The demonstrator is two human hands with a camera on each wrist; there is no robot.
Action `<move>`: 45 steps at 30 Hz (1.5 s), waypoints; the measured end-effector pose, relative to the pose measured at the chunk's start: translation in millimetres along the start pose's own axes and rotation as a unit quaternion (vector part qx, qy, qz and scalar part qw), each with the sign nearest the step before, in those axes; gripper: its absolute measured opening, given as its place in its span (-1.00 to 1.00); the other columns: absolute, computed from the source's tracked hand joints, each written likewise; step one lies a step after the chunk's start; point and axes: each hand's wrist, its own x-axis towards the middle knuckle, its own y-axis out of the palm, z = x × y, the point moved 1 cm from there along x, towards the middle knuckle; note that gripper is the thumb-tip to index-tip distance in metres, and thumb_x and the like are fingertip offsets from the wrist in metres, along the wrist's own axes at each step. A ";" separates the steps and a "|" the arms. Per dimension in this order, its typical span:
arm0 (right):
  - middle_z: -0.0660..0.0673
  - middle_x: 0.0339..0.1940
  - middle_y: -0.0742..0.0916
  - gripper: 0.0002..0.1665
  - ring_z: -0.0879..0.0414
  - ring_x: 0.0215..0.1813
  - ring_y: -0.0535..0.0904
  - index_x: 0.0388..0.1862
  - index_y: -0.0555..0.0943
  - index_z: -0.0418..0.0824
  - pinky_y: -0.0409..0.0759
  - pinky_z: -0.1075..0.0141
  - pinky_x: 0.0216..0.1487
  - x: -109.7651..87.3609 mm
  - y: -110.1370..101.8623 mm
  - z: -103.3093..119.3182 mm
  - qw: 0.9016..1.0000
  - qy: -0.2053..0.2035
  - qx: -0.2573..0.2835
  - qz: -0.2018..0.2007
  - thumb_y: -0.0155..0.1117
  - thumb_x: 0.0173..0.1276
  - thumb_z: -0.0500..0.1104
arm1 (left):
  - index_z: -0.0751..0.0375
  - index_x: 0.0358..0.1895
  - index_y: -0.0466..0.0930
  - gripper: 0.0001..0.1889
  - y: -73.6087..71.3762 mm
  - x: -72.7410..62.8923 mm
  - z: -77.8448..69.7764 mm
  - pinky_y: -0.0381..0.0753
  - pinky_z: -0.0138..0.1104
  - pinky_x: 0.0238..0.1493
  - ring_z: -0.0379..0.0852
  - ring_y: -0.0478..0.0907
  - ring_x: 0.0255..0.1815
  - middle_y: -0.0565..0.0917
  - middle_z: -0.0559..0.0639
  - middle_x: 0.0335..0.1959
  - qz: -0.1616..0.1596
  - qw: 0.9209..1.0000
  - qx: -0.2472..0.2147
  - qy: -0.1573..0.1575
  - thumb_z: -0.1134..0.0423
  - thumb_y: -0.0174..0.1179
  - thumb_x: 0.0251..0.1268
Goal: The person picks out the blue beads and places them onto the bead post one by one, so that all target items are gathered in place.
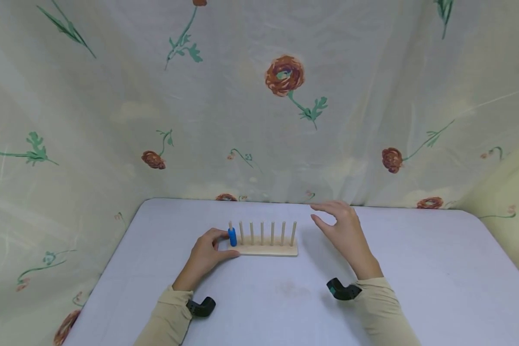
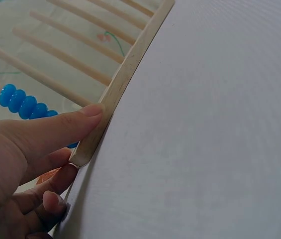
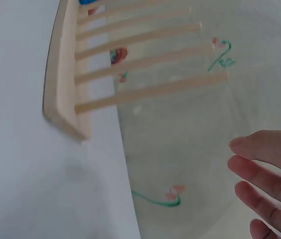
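Observation:
A wooden peg rack (image 1: 268,251) stands on the table, with a row of several upright pegs on a flat base. Blue beads (image 1: 232,237) are stacked on its leftmost peg; in the left wrist view the bead stack (image 2: 28,105) is partly covered by the thumb. My left hand (image 1: 205,252) grips the left end of the base, thumb on the front edge and fingers round the end. Off to the right of the rack, my right hand (image 1: 346,233) is raised above the table, thumb and fingers apart, holding nothing. The other pegs (image 3: 150,92) carry no beads.
The table (image 1: 259,307) has a white cover. Behind it hangs a flowered curtain (image 1: 225,105), which also runs along both sides. A black wrist camera (image 1: 203,307) sits on the left sleeve and another wrist camera (image 1: 343,290) on the right.

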 end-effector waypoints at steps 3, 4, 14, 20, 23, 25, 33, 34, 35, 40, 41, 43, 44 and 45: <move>-0.24 -0.04 0.83 -0.72 -0.23 0.12 0.65 -0.03 0.80 -0.25 0.54 -0.19 0.17 -4.4 -5.6 -9.0 1.000 0.008 -0.016 0.010 0.52 0.26 -0.31 | 0.16 0.06 0.75 -0.45 -0.7 -0.2 -0.3 0.24 -0.41 -0.44 -0.16 0.31 -0.44 0.58 -0.03 -0.28 -0.001 1.000 0.001 -0.001 0.09 0.66 -0.06; -0.24 -0.03 0.83 -0.72 -0.23 0.12 0.65 -0.03 0.80 -0.25 0.54 -0.20 0.17 -5.8 -7.7 -11.4 1.000 0.012 -0.019 0.016 0.52 0.27 -0.30 | 0.15 0.06 0.75 -0.45 -0.8 -0.3 -0.5 0.24 -0.41 -0.44 -0.17 0.30 -0.44 0.58 -0.03 -0.28 -0.001 1.000 0.002 -0.002 0.09 0.66 -0.06; -0.26 0.06 0.80 -0.68 -0.25 0.24 0.57 0.07 0.78 -0.23 0.45 -0.27 0.32 -21.7 -29.1 -42.4 0.987 0.082 -0.058 0.123 0.47 0.34 -0.24 | 0.15 0.07 0.75 -0.45 0.4 0.5 -0.5 0.24 -0.41 -0.44 -0.17 0.30 -0.44 0.57 -0.03 -0.28 0.002 1.000 0.004 -0.005 0.08 0.66 -0.05; -0.30 0.08 0.78 -0.69 -0.30 0.27 0.56 0.06 0.79 -0.23 0.48 -0.28 0.29 -27.3 -34.0 -63.0 0.975 0.120 -0.076 0.170 0.46 0.35 -0.22 | 0.15 0.08 0.75 -0.44 -1.7 -0.9 -1.3 0.24 -0.41 -0.46 -0.17 0.29 -0.47 0.57 -0.02 -0.30 0.006 1.000 -0.004 -0.002 0.08 0.66 -0.05; -0.32 0.10 0.77 -0.70 -0.34 0.29 0.55 0.05 0.79 -0.22 0.46 -0.31 0.31 -27.8 -32.3 -70.2 0.968 0.143 -0.080 0.191 0.44 0.36 -0.20 | 0.15 0.09 0.74 -0.44 -2.3 -1.4 -1.4 0.25 -0.41 -0.47 -0.18 0.28 -0.49 0.56 -0.01 -0.31 0.010 1.000 -0.008 -0.004 0.08 0.66 -0.04; -0.30 0.09 0.78 -0.71 -0.33 0.29 0.55 0.03 0.80 -0.21 0.46 -0.30 0.32 -28.5 -30.8 -73.6 0.965 0.151 -0.081 0.199 0.44 0.36 -0.20 | 0.15 0.09 0.73 -0.44 -2.5 -1.4 -1.6 0.25 -0.41 -0.46 -0.18 0.28 -0.49 0.56 -0.01 -0.31 0.012 1.000 -0.009 -0.005 0.08 0.65 -0.03; -0.22 0.00 0.82 -0.77 -0.25 0.17 0.63 -0.04 0.82 -0.20 0.53 -0.23 0.24 -30.4 -23.6 -80.3 0.960 0.144 -0.096 0.221 0.48 0.34 -0.21 | 0.15 0.09 0.74 -0.44 -1.6 -0.2 -1.7 0.25 -0.41 -0.46 -0.18 0.29 -0.48 0.55 -0.01 -0.32 0.008 1.000 -0.006 -0.005 0.07 0.65 -0.04; -0.22 -0.01 0.82 -0.77 -0.24 0.16 0.63 -0.05 0.82 -0.21 0.53 -0.23 0.23 -30.8 -23.2 -80.1 0.959 0.143 -0.096 0.223 0.49 0.33 -0.21 | 0.15 0.09 0.74 -0.44 -1.6 -0.4 -1.8 0.25 -0.40 -0.46 -0.17 0.29 -0.48 0.54 -0.01 -0.33 0.008 1.000 -0.007 -0.005 0.07 0.65 -0.04; -0.22 -0.01 0.82 -0.77 -0.24 0.15 0.64 -0.05 0.82 -0.21 0.54 -0.23 0.23 -31.1 -22.9 -80.2 0.960 0.140 -0.096 0.224 0.49 0.33 -0.21 | 0.15 0.09 0.74 -0.44 -1.6 -0.5 -1.8 0.25 -0.40 -0.46 -0.17 0.29 -0.48 0.54 -0.01 -0.33 0.008 1.000 -0.006 -0.006 0.07 0.65 -0.04; -0.21 -0.04 0.83 -0.77 -0.22 0.11 0.66 -0.06 0.82 -0.23 0.56 -0.20 0.20 -33.3 -22.0 -80.7 0.963 0.121 -0.094 0.220 0.50 0.32 -0.21 | 0.15 0.08 0.74 -0.44 -1.9 -1.5 -1.5 0.25 -0.40 -0.45 -0.17 0.29 -0.47 0.54 -0.01 -0.33 0.008 1.000 -0.008 -0.006 0.07 0.65 -0.04; -0.20 -0.05 0.83 -0.77 -0.21 0.10 0.67 -0.06 0.82 -0.24 0.57 -0.20 0.19 -33.7 -21.7 -81.1 0.964 0.117 -0.093 0.219 0.50 0.32 -0.22 | 0.15 0.08 0.74 -0.44 -1.8 -1.5 -1.3 0.25 -0.40 -0.45 -0.18 0.29 -0.47 0.54 -0.01 -0.33 0.009 1.000 -0.007 -0.005 0.07 0.65 -0.04; -0.19 -0.07 0.83 -0.77 -0.21 0.08 0.68 -0.06 0.81 -0.24 0.57 -0.19 0.19 -34.6 -21.3 -81.4 0.965 0.111 -0.094 0.218 0.49 0.32 -0.22 | 0.15 0.08 0.74 -0.44 -1.7 -1.7 -1.0 0.25 -0.40 -0.45 -0.18 0.29 -0.47 0.54 -0.01 -0.33 0.009 1.000 -0.006 -0.004 0.07 0.65 -0.04; -0.18 -0.08 0.83 -0.77 -0.20 0.08 0.68 -0.06 0.81 -0.24 0.57 -0.19 0.19 -35.0 -21.1 -81.7 0.965 0.108 -0.095 0.218 0.49 0.32 -0.22 | 0.15 0.08 0.74 -0.44 -1.6 -1.7 -0.9 0.25 -0.40 -0.45 -0.18 0.29 -0.47 0.54 -0.01 -0.33 0.009 1.000 -0.006 -0.003 0.07 0.65 -0.04; -0.17 -0.09 0.83 -0.78 -0.20 0.08 0.68 -0.06 0.81 -0.24 0.57 -0.18 0.18 -35.5 -20.8 -82.0 0.966 0.107 -0.095 0.217 0.49 0.33 -0.22 | 0.15 0.08 0.74 -0.44 -1.6 -1.9 -0.9 0.25 -0.40 -0.45 -0.18 0.29 -0.47 0.54 -0.01 -0.32 0.010 1.000 -0.006 -0.002 0.06 0.65 -0.03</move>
